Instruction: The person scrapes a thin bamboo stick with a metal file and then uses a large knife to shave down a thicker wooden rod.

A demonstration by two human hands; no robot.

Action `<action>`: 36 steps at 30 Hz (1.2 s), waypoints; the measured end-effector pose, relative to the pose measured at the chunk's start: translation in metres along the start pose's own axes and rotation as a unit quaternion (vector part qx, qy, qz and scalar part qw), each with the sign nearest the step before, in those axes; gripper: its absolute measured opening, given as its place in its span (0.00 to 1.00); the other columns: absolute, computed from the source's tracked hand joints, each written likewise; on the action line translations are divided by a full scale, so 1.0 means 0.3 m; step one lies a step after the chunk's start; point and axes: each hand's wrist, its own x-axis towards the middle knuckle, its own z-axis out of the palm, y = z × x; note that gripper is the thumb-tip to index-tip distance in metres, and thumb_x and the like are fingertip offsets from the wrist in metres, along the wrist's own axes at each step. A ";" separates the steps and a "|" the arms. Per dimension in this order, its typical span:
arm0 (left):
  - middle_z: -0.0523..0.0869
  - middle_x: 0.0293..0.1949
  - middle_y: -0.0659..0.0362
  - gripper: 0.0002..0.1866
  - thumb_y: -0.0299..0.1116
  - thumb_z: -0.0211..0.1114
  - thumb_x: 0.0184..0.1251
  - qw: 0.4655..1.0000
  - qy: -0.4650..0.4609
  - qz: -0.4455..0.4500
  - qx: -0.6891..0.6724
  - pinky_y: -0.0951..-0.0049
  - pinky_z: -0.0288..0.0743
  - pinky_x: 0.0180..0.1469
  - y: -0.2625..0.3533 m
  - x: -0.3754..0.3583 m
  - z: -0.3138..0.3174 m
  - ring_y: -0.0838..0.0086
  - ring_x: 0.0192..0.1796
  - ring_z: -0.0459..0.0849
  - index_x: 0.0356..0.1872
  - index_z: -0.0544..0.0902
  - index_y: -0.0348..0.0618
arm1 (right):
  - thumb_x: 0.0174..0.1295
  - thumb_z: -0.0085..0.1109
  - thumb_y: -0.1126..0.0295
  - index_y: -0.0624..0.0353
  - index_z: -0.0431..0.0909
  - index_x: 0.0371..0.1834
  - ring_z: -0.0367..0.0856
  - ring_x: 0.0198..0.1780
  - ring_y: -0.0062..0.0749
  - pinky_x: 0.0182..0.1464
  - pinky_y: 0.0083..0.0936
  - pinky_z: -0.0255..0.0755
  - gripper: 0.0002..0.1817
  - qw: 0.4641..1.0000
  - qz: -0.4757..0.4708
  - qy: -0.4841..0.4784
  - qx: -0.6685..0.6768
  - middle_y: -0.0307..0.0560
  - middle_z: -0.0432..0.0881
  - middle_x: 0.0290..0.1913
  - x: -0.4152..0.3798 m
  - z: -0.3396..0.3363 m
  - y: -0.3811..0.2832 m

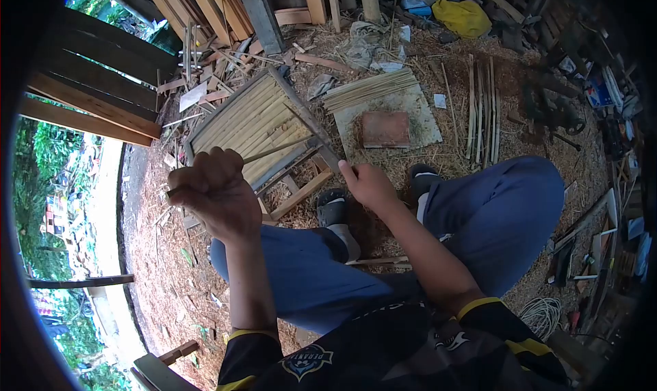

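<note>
My left hand [215,192] is raised at the left, its fingers wrapped round a thin bamboo strip [277,149]. The strip points right, its far end over the corner of a framed bamboo panel [239,121]. A short cut end shows below my left fist. My right hand [369,186] is closed in front of my knees, thumb stretched forward at the lower end of a dark, flat bar [308,114] along the panel's right side. Whether it grips that bar or something else is hidden. The panel of pale slats lies tilted before my feet.
A reddish brick-like block [385,129] rests on a pale sheet [426,121] beside a bundle of thin strips [373,88]. Longer strips [483,110] lie to the right. A yellow bag [462,18], scrap wood and shavings surround the panel. Coiled cord [542,317] lies lower right.
</note>
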 end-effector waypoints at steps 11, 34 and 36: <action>0.51 0.22 0.69 0.26 0.62 0.51 0.77 1.000 -0.013 0.000 0.012 0.70 0.49 0.31 -0.001 0.001 0.016 0.77 0.27 0.50 0.28 0.64 0.51 | 0.74 0.42 0.38 0.64 0.88 0.33 0.85 0.39 0.66 0.46 0.54 0.77 0.38 0.999 0.004 -0.015 -0.028 0.67 0.85 0.31 -0.001 0.003 0.022; 0.52 0.23 0.68 0.20 0.58 0.46 0.83 0.997 0.042 0.050 0.041 0.71 0.49 0.32 -0.011 0.021 -0.066 0.78 0.27 0.51 0.35 0.65 0.55 | 0.77 0.47 0.45 0.63 0.82 0.30 0.76 0.21 0.46 0.30 0.41 0.67 0.31 0.983 -0.146 -0.080 0.078 0.53 0.74 0.17 -0.150 -0.060 -0.261; 0.51 0.23 0.69 0.20 0.57 0.45 0.83 0.996 0.056 0.053 0.047 0.71 0.49 0.32 -0.010 0.021 -0.056 0.78 0.27 0.51 0.34 0.65 0.55 | 0.77 0.48 0.46 0.63 0.82 0.30 0.75 0.21 0.46 0.29 0.40 0.67 0.30 0.978 -0.162 -0.082 0.099 0.53 0.73 0.17 -0.164 -0.052 -0.271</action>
